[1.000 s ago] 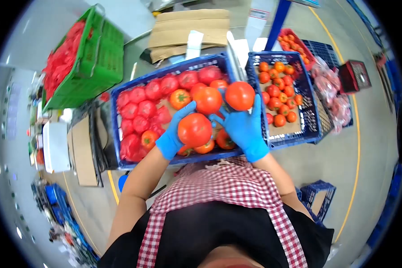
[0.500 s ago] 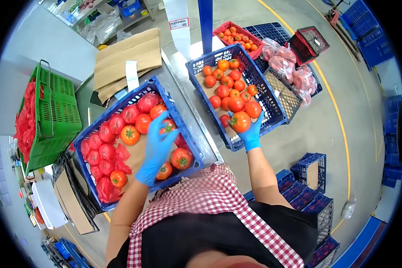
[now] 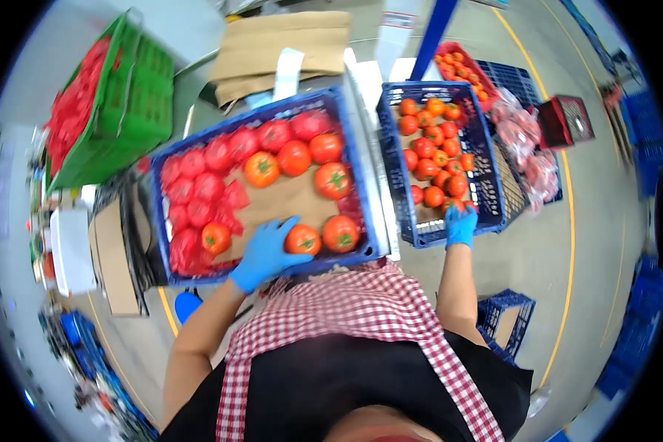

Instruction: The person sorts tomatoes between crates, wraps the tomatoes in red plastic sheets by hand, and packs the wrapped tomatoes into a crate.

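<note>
My left hand (image 3: pixel 267 254), in a blue glove, is in the near part of the left blue crate (image 3: pixel 372 214). Its thumb and fingers curve around a large red tomato (image 3: pixel 303 240) on the cardboard liner. Another large tomato (image 3: pixel 341 233) lies just to its right. Several loose tomatoes and red-wrapped tomatoes (image 3: pixel 208 186) fill the far and left sides of that crate. My right hand (image 3: pixel 460 225), also gloved, reaches into the near end of the right blue crate (image 3: pixel 493 177). Its fingers close on a tomato (image 3: pixel 455 205), partly covered by them, beside several smaller tomatoes.
A green crate (image 3: pixel 136 110) with red wrapping stands at the left. Brown cardboard (image 3: pixel 283 51) lies behind the left crate. A blue post (image 3: pixel 433 40) rises behind the right crate. Beyond it are a red-lined tomato crate (image 3: pixel 482 77) and bagged produce (image 3: pixel 519 140).
My left hand has come down from above the crate onto the near tomato. My right hand has lowered a tomato into the right crate's near end. The camera view has shifted.
</note>
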Motion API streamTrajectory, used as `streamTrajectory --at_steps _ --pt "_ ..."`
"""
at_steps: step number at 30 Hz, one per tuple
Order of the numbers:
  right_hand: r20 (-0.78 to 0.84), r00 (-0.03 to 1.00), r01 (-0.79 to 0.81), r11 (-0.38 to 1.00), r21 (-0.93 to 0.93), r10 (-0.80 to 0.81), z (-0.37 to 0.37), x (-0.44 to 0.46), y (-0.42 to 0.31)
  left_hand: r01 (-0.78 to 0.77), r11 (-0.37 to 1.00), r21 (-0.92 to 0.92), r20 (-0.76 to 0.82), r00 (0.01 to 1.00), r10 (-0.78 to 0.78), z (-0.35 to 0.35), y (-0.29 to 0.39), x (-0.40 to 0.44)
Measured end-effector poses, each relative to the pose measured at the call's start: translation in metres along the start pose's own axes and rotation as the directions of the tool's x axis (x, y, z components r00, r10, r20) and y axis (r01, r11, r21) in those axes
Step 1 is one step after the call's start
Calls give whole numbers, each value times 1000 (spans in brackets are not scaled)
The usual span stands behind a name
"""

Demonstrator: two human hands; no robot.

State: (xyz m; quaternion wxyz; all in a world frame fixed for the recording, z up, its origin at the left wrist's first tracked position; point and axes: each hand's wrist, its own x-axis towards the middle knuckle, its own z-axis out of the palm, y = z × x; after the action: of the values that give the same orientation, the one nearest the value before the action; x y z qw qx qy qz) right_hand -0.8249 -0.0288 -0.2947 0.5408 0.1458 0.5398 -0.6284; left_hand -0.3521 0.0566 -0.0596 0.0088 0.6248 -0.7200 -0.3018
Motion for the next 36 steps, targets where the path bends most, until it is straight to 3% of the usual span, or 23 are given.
streamTrajectory --at_steps 2,3,4,5,6,7,8,9,10,11,15,18,19,20,21,22,23,24,26,29,31,34,36 --pt "193 976 133 973 -190 -96 76 -89 0 0 1000 -21 135 991 3 -5 0 15" --pt "394 902 317 892 -322 -178 117 -136 3 -13 999 -33 204 979 20 -8 0 21" --pt "589 779 510 765 -394 -216 151 -174 10 -28 999 -39 224 974 36 -11 -2 23" --pt "785 572 746 549 -377 -237 173 -200 22 -47 998 -45 243 968 57 -15 -2 25" --pt "927 328 916 299 -266 -181 192 -224 32 -72 996 -51 260 962 83 -17 -4 26" --pt "990 140 987 77 -142 31 215 -258 33 -56 989 -135 251 964 88 -18 -12 26" --pt "962 -8 993 -113 40 273 233 -282 35 -12 979 -205 218 974 58 -16 -21 30" --pt "914 -113 932 -278 234 391 240 -278 53 28 961 -276 190 981 26 -11 -33 33" --pt "837 -181 810 -404 425 517 242 -266 72 66 936 -346 168 986 -7 -10 -41 34" --pt "775 -140 704 -488 515 616 240 -256 87 136 874 -466 174 983 -61 -11 -44 33" --pt "680 -34 573 -543 614 733 251 -242 118 53 890 -452 67 997 -26 -5 -44 19" --pt "720 1 866 -361 347 694 259 -254 95 7 951 -310 14 1000 -3 3 -37 9" --pt "784 -7 949 -244 201 620 262 -271 84 13 968 -251 38 999 -3 -2 -30 8" --pt "815 72 993 36 -113 575 260 -280 78 13 982 -191 64 998 -1 -4 -26 8" --pt "820 169 862 321 -392 548 259 -287 72 -6 974 -226 67 998 22 -4 -26 9" --pt "797 265 585 567 -580 542 258 -290 67 -32 965 -259 65 997 51 -6 -30 11" --pt "797 185 260 753 -604 575 248 -272 68 -59 956 -287 66 995 81 -9 -33 14" --pt "744 166 -184 762 -621 647 233 -259 69 -53 887 -459 42 996 81 -3 -43 19" --pt "754 70 -511 673 -535 653 220 -263 64 -44 661 -749 7 997 74 16 -64 35" --pt "797 133 -571 703 -424 589 209 -279 53 239 134 -962 246 969 35 -21 -45 32" --pt "833 255 -438 827 -353 491 200 -283 50 386 -250 -888 380 922 74 -20 -41 35" --pt "862 295 -273 901 -337 412 198 -282 48 418 -479 -772 326 907 267 -25 -24 39" --pt "869 292 -421 870 -258 399 200 -282 52 441 -611 -657 288 896 337 -32 1 34"
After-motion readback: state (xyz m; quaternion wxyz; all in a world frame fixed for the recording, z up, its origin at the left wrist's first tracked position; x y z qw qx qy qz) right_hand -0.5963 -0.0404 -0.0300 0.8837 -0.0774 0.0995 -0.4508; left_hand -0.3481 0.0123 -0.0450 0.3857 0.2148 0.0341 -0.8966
